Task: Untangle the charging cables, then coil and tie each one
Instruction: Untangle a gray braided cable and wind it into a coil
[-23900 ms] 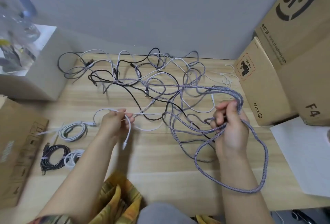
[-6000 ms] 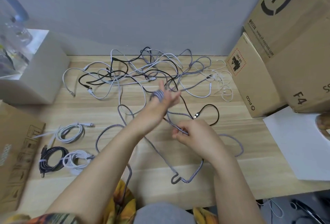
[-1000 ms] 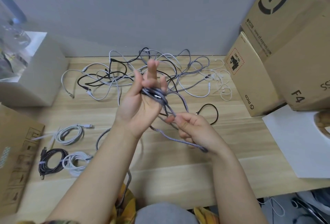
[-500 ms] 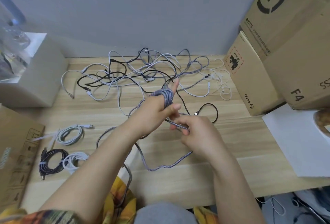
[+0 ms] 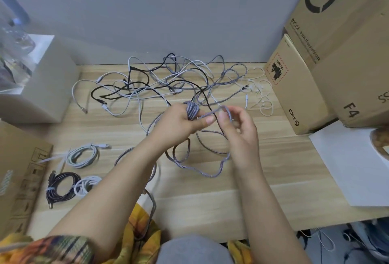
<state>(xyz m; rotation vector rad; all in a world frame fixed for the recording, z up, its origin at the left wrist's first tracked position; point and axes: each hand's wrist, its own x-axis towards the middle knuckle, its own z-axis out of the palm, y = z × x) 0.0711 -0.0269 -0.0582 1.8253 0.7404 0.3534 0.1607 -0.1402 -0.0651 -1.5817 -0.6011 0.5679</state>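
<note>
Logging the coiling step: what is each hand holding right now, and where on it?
Both hold the grey braided cable. The left hand grips its wound turns; the right hand pinches the free run beside them.

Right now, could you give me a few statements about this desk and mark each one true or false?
1. The left hand has grey braided cable wound around its fingers. True.
2. The right hand lies flat on the desk. False: it is raised and pinches a loop of that cable.
3. Three coiled cables lie at the desk's left: white bundle, black bundle, second white bundle. True.
4. The tangled pile is gone. False: loose cables lie at the back of the desk.
</note>
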